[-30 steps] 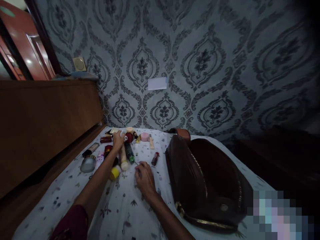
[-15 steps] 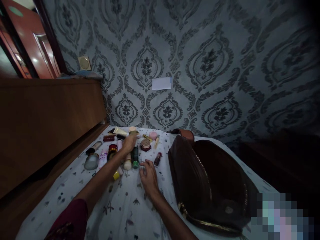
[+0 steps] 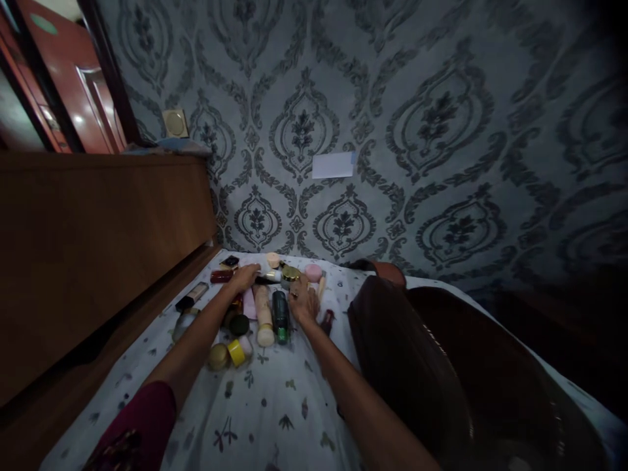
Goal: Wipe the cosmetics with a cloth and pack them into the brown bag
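My left hand (image 3: 245, 279) reaches to the back of the cosmetics, its fingers curled down. What they hold, if anything, is hidden. A tube with a white cap (image 3: 269, 276) lies just right of its fingertips, and a dark red tube (image 3: 222, 276) to its left. My right hand (image 3: 304, 301), a ring on one finger, has its fingers bent against a gold-lidded jar (image 3: 291, 273). Below the hands lie a dark green bottle (image 3: 280, 316) and a beige bottle (image 3: 263, 317). A pink round case (image 3: 313, 272) sits behind the right hand.
An open dark brown bag (image 3: 392, 353) stands to the right on the patterned sheet (image 3: 265, 405). Yellow-banded containers (image 3: 236, 352) and a foundation bottle (image 3: 192, 296) lie nearer the left. A wooden panel (image 3: 108, 216) borders the left side; the papered wall (image 3: 373, 203) closes the back.
My right hand has moved up and away to the cosmetics, covering the spot where a round compact lay. My left hand has shifted left. The gold-lidded jar now shows between them. The view has shifted slightly.
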`<control>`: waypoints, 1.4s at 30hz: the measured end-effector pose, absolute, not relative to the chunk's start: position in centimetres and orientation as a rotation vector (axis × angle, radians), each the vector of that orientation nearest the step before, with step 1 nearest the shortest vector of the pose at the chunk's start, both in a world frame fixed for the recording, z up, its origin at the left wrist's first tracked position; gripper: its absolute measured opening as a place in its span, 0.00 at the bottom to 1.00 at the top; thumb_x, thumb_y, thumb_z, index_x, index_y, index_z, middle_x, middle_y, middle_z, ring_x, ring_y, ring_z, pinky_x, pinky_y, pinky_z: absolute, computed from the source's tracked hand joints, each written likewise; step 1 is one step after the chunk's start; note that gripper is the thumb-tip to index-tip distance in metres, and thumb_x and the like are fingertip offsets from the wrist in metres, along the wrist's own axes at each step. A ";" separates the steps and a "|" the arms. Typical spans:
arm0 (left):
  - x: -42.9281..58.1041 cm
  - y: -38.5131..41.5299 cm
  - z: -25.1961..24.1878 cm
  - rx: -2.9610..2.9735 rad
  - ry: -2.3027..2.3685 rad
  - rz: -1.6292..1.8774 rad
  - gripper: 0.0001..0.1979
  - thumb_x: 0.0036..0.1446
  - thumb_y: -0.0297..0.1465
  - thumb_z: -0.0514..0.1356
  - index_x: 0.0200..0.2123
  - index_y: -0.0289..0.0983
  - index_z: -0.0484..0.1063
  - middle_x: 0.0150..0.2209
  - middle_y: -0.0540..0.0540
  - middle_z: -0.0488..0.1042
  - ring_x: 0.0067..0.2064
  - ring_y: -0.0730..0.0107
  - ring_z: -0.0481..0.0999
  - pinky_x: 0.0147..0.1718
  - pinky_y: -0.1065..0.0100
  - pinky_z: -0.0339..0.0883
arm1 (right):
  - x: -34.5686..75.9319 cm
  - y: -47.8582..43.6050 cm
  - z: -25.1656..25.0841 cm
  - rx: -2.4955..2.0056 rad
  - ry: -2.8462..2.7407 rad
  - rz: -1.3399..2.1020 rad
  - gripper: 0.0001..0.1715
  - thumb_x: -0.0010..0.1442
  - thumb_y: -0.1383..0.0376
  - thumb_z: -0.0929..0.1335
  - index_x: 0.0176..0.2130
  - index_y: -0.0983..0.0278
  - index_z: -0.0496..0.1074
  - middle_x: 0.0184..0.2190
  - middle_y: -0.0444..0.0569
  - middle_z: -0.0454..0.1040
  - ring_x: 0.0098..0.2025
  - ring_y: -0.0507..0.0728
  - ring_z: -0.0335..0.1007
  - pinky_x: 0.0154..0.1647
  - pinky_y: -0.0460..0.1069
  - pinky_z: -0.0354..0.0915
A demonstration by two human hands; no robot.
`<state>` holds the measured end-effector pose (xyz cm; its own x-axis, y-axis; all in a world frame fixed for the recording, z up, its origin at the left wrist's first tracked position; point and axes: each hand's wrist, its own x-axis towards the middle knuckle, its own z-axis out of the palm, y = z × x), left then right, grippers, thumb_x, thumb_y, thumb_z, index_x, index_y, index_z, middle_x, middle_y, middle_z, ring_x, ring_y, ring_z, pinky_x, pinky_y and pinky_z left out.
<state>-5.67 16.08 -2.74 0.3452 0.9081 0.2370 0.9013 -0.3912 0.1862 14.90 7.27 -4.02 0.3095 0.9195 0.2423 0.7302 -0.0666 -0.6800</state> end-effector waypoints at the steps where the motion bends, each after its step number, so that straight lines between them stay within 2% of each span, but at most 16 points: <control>1: -5.7 16.1 -2.8 2.574 1.680 0.423 0.17 0.64 0.37 0.59 0.54 0.36 0.68 0.53 0.41 0.71 0.50 0.61 0.74 0.47 0.54 0.72 | 14.9 7.5 -4.4 -1.865 -1.456 0.333 0.32 0.57 0.67 0.67 0.61 0.63 0.64 0.51 0.59 0.70 0.54 0.68 0.66 0.54 0.60 0.62; 7: -7.7 15.8 -2.1 2.609 1.506 0.094 0.17 0.64 0.36 0.59 0.53 0.36 0.69 0.53 0.41 0.71 0.49 0.61 0.75 0.47 0.54 0.72 | 15.4 8.3 -5.9 -1.808 -1.463 0.334 0.29 0.54 0.63 0.69 0.56 0.61 0.67 0.46 0.56 0.72 0.49 0.66 0.69 0.48 0.57 0.64; 13: -8.7 15.8 -1.5 2.525 1.728 -0.109 0.18 0.64 0.37 0.59 0.54 0.36 0.68 0.53 0.41 0.71 0.49 0.61 0.75 0.46 0.54 0.73 | 14.6 9.4 -6.1 -1.563 -1.587 0.310 0.29 0.53 0.63 0.68 0.55 0.61 0.67 0.49 0.52 0.73 0.52 0.62 0.67 0.53 0.55 0.64; 17: -9.1 16.2 -1.2 2.423 2.065 -0.011 0.18 0.64 0.37 0.59 0.54 0.35 0.68 0.53 0.41 0.71 0.49 0.60 0.75 0.47 0.54 0.73 | 14.2 10.1 -6.2 -1.350 -1.681 0.208 0.29 0.54 0.66 0.67 0.56 0.60 0.68 0.51 0.53 0.71 0.54 0.65 0.64 0.56 0.59 0.61; 21: -8.8 17.6 -1.2 2.336 2.275 0.161 0.18 0.64 0.37 0.60 0.54 0.36 0.68 0.53 0.41 0.71 0.50 0.60 0.74 0.47 0.54 0.72 | 13.7 10.7 -5.6 -1.213 -1.826 0.175 0.33 0.52 0.71 0.66 0.58 0.60 0.67 0.53 0.54 0.70 0.56 0.66 0.62 0.59 0.61 0.58; 25: -8.5 18.7 -1.7 2.361 2.179 0.201 0.18 0.64 0.37 0.60 0.54 0.35 0.68 0.53 0.41 0.71 0.49 0.60 0.75 0.47 0.54 0.73 | 13.3 11.9 -4.9 -1.155 -1.877 0.292 0.33 0.52 0.70 0.67 0.58 0.62 0.67 0.54 0.55 0.70 0.58 0.64 0.62 0.61 0.58 0.58; 32: -11.3 18.1 -1.8 2.448 1.866 0.158 0.17 0.64 0.36 0.60 0.54 0.36 0.69 0.53 0.41 0.71 0.49 0.60 0.75 0.46 0.55 0.73 | 10.3 13.5 -5.5 -1.186 -1.939 0.437 0.30 0.51 0.68 0.69 0.55 0.62 0.68 0.50 0.53 0.74 0.52 0.62 0.69 0.55 0.57 0.64; 38: -10.8 18.5 -1.9 2.406 1.948 0.281 0.18 0.64 0.37 0.59 0.55 0.36 0.68 0.53 0.41 0.71 0.50 0.60 0.74 0.47 0.53 0.72 | 9.0 13.5 -5.9 -1.254 -2.033 0.476 0.30 0.51 0.67 0.72 0.54 0.60 0.70 0.48 0.51 0.74 0.52 0.62 0.69 0.53 0.56 0.64; 42: -9.1 19.4 -2.3 2.402 1.935 0.235 0.18 0.64 0.37 0.59 0.54 0.35 0.68 0.53 0.41 0.71 0.49 0.60 0.75 0.47 0.54 0.73 | 9.8 13.5 -6.3 -1.312 -2.064 0.451 0.30 0.50 0.66 0.73 0.54 0.60 0.70 0.47 0.52 0.75 0.50 0.62 0.70 0.50 0.55 0.65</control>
<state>-9.14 19.42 -2.35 0.2064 0.9745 0.0877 0.9672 -0.2168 0.1324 9.75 13.54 -6.27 -0.2945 0.8956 0.3334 0.6747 0.4419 -0.5911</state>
